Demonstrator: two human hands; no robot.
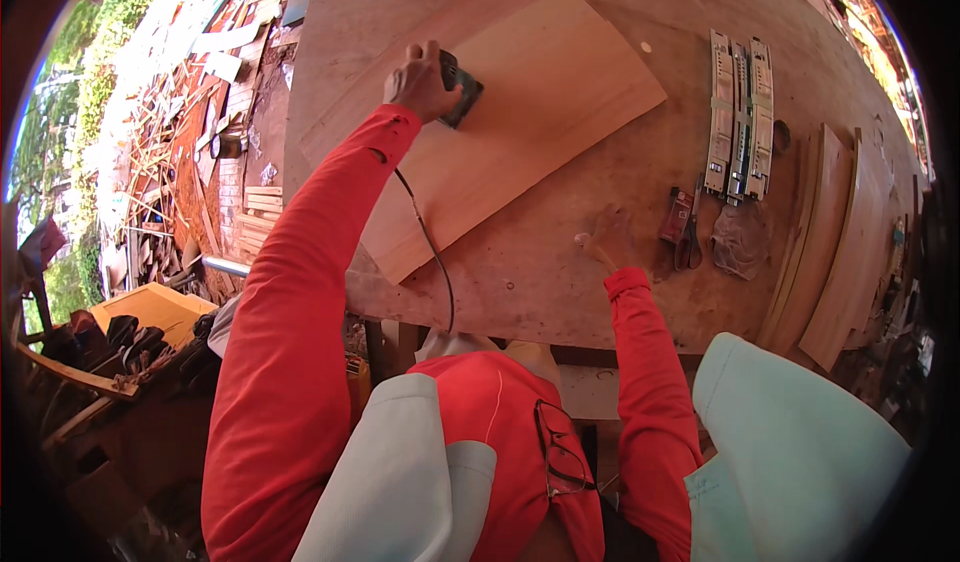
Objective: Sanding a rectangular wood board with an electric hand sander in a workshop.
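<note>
My left hand point(421, 84) is closed around a dark green power sander point(461, 90), which sits on a large wooden panel point(500, 162). A black cord point(430, 237) trails from the sander over the panel and down past the table's near edge. The panel lies at an angle on a wide wooden worktable point(480, 297). To the right of the panel, my right hand point(608, 239) rests on the tabletop, somewhat blurred, its thumb apart from the fingers and nothing visible in it. A small red-and-black package point(675, 215) and black-handled scissors point(688, 247) lie just right of it.
Metal drawer slides point(740, 117) lie bundled at the right, above a crumpled clear plastic bag point(741, 242). Long boards point(835, 247) stand along the right edge. Scrap wood point(165, 152) litters the ground at left, and a yellow board point(155, 312) sits at lower left among dark items.
</note>
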